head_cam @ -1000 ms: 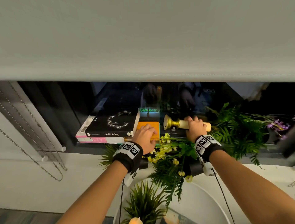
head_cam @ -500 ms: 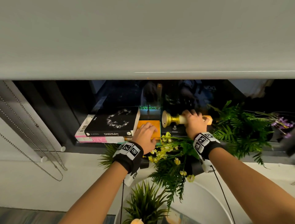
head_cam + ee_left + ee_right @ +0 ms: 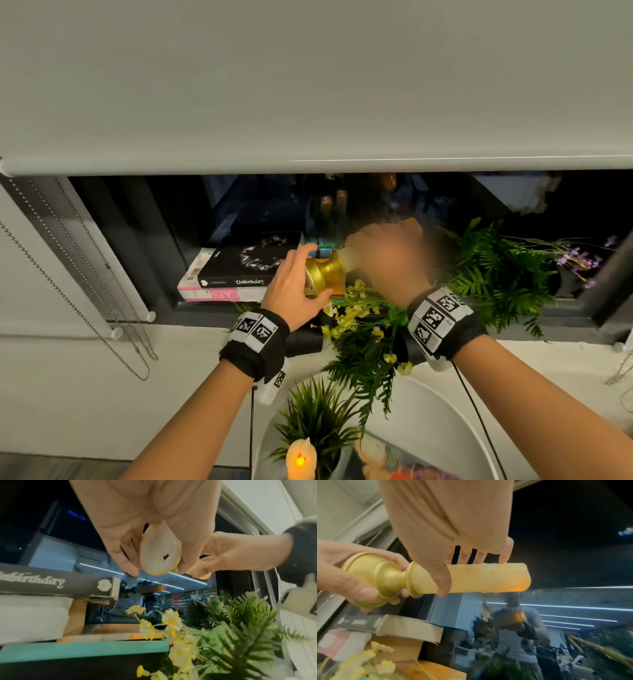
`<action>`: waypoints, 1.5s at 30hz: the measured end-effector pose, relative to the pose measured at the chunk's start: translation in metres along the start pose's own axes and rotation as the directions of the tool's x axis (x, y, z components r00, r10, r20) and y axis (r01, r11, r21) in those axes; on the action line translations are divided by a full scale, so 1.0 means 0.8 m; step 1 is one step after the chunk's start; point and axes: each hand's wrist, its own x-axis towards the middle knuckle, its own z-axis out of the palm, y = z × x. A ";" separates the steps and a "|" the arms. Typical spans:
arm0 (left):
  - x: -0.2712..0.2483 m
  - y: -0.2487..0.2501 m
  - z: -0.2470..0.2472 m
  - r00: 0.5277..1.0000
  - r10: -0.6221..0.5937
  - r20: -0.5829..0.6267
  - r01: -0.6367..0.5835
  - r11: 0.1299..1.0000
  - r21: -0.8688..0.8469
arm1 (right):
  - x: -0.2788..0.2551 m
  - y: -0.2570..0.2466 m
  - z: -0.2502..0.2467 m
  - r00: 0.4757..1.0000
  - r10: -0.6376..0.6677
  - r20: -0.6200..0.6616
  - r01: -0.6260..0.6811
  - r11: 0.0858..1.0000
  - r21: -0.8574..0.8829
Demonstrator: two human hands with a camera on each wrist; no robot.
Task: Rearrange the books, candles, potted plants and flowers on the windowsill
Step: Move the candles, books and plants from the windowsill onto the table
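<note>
Candle (image 3: pixel 486 578) lies sideways in the air over the windowsill; right hand (image 3: pixel 387 260) wraps its wax, left hand (image 3: pixel 294 284) grips the gold holder (image 3: pixel 323 274). Book stack (image 3: pixel 239 270) at 9 o'clock, yellow flowers (image 3: pixel 352 308) at 6, fern (image 3: pixel 496 274) at 3, crowding close.

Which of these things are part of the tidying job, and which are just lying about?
Part of the job:
- candle in its gold holder, gripped by left hand and right hand
- stacked books
- yellow flowers
- fern

Just there:
- roller blind
- bead chain
</note>
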 end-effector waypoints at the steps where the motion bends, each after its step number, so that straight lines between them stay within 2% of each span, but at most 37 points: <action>1: -0.008 0.001 -0.005 1.000 -0.005 -0.017 0.004 0.999 -0.048 | -0.003 -0.006 -0.007 1.000 -0.022 -0.005 0.022 1.000 -0.001; 4: -0.033 0.003 -0.018 0.995 0.028 -0.095 -0.041 0.989 -0.141 | -0.015 -0.015 -0.024 0.999 -0.025 -0.030 0.026 1.000 0.015; 8: -0.063 -0.002 -0.038 0.986 0.012 -0.163 -0.043 0.981 -0.187 | -0.032 -0.004 -0.047 0.980 0.191 -0.062 -0.183 0.977 0.113; 10: -0.077 -0.007 -0.048 0.987 -0.018 -0.157 -0.016 0.977 -0.215 | -0.039 0.003 -0.055 0.950 0.311 -0.022 -0.297 0.923 0.247; 11: -0.084 -0.008 -0.052 0.987 -0.028 -0.160 -0.009 0.973 -0.229 | -0.042 0.006 -0.059 0.931 0.365 0.010 -0.342 0.861 0.376; 13: -0.093 -0.008 -0.056 0.983 -0.025 -0.180 -0.020 0.970 -0.244 | -0.044 0.009 -0.065 0.891 0.441 0.111 -0.403 0.653 0.641; 15: -0.101 -0.002 -0.056 0.983 -0.007 -0.181 -0.039 0.968 -0.248 | -0.046 0.006 -0.074 0.864 0.440 0.246 -0.456 0.472 0.755; 16: -0.103 0.003 -0.055 0.985 0.003 -0.172 -0.047 0.967 -0.252 | -0.048 0.003 -0.079 0.864 0.417 0.283 -0.460 0.424 0.780; 17: -0.106 0.006 -0.055 0.987 0.016 -0.159 -0.056 0.967 -0.250 | -0.050 -0.001 -0.082 0.873 0.393 0.289 -0.448 0.416 0.791; 21: -0.113 0.016 -0.049 0.990 0.052 -0.130 -0.078 0.975 -0.206 | -0.058 -0.008 -0.095 0.903 0.380 0.202 -0.377 0.474 0.796; 24: -0.121 0.022 -0.049 0.992 0.070 -0.101 -0.088 0.980 -0.180 | -0.064 -0.009 -0.117 0.908 0.412 0.079 -0.299 0.503 0.811; 27: -0.129 0.024 -0.052 0.999 0.041 -0.014 -0.043 0.974 -0.222 | -0.068 -0.007 -0.146 0.925 0.376 -0.051 -0.201 0.601 0.773; 30: -0.138 0.014 -0.048 0.998 -0.013 0.058 0.021 0.990 -0.138 | -0.077 -0.005 -0.168 0.945 0.313 -0.098 -0.156 0.692 0.705; 34: -0.152 -0.001 -0.029 0.976 -0.089 0.199 0.089 0.996 0.010 | -0.107 -0.014 -0.169 0.984 0.179 0.025 -0.152 0.744 0.650; 37: -0.167 -0.006 -0.012 0.945 -0.116 0.306 0.115 0.993 0.022 | -0.137 -0.026 -0.145 0.980 0.082 0.179 -0.179 0.748 0.639; 40: -0.182 -0.005 0.001 0.913 -0.129 0.388 0.123 0.992 0.041 | -0.172 -0.039 -0.111 0.927 -0.049 0.371 -0.211 0.751 0.625; 45: -0.197 -0.006 0.010 0.883 -0.146 0.446 0.135 0.989 0.055 | -0.222 -0.065 -0.054 0.768 -0.238 0.594 -0.193 0.799 0.570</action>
